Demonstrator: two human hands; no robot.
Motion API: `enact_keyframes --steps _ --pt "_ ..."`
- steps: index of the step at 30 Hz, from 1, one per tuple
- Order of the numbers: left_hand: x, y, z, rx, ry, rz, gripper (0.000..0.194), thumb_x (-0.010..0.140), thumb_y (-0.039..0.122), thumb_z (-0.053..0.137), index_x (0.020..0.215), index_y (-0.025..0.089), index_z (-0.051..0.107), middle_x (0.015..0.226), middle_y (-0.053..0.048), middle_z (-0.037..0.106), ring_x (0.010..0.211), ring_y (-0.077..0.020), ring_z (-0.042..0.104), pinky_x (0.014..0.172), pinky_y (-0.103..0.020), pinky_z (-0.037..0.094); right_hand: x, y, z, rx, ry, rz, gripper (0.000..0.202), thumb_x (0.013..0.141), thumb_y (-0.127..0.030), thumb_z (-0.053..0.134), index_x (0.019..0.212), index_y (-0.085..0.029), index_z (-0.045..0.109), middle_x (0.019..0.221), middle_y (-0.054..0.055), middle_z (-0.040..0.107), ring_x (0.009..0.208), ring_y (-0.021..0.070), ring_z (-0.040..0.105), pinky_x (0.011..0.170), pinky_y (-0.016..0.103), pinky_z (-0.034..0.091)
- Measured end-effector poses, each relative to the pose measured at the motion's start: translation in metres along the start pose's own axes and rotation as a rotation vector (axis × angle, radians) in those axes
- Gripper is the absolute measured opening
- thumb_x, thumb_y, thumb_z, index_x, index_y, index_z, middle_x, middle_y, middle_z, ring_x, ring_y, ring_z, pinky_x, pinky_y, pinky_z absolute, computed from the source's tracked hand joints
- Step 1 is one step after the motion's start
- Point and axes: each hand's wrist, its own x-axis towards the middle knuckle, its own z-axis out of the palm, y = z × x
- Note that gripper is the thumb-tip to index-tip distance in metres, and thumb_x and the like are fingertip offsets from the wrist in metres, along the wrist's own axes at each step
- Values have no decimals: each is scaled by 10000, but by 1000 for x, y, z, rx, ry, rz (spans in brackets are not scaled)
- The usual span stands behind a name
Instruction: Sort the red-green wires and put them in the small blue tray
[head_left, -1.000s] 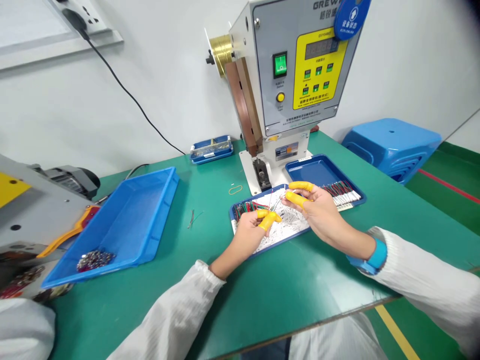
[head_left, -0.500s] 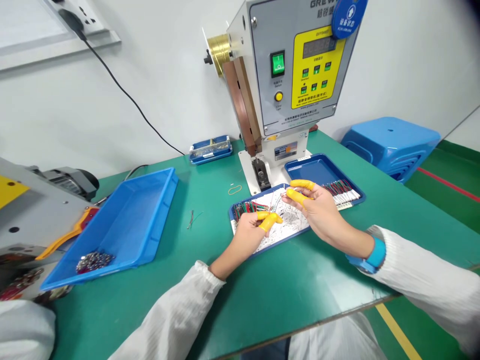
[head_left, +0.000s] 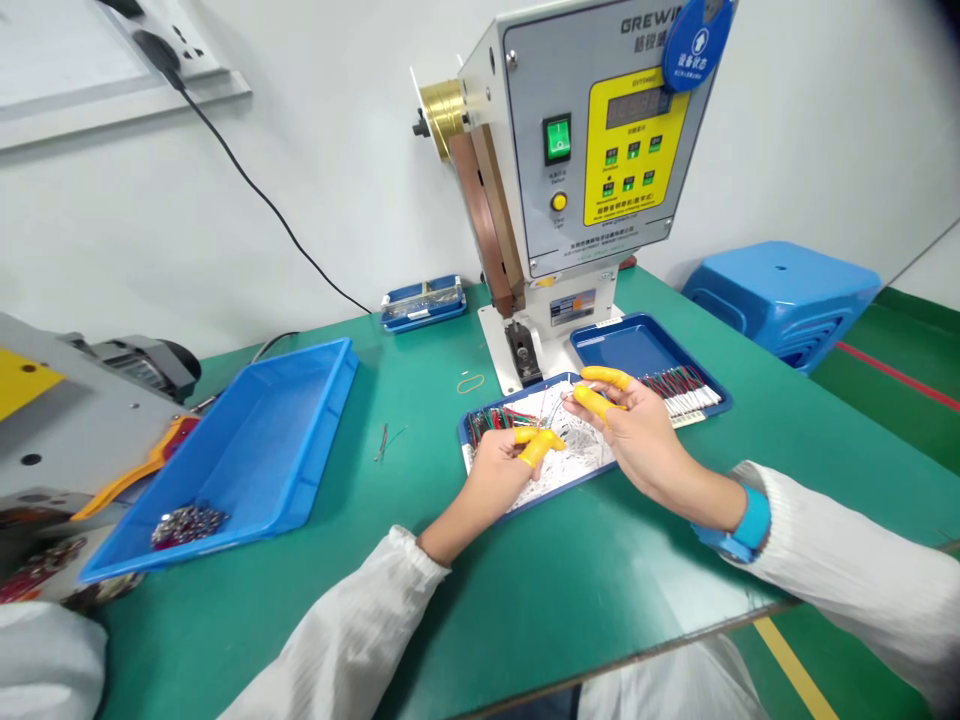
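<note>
The left hand and right hand, in yellow finger cots, match their pose of 0.5 s ago, the fingers of each pinched together on the thin wires running between them. Those wires lie above a blue tray of loose white tubes, with red and green leads at its left end, on the green counter. What differs is mainly the view, tilted so the crimping machine sits slightly lower and more of its GREWIN lettering shows.
</note>
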Motion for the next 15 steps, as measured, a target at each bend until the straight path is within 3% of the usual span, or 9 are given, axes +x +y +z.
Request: enact_keyframes --steps 7,15 --pt "0 -1 -1 -24 -26 -48 393 884 511 660 803 135 744 470 44 524 372 -61 367 407 -210 268 1 8 -3 -32 -6 -48 360 685 -287 934 983 -258 735 966 -7 697 978 194 729 1051 478 582" --pt "-2 4 1 -19 -13 -69 352 869 463 658 751 135 710 472 44 523 366 -54 382 402 -200 278 1 7 -2 8 10 -24 390 637 -274 960 961 -251 745 960 -11 703 963 199 738 1051 465 582"
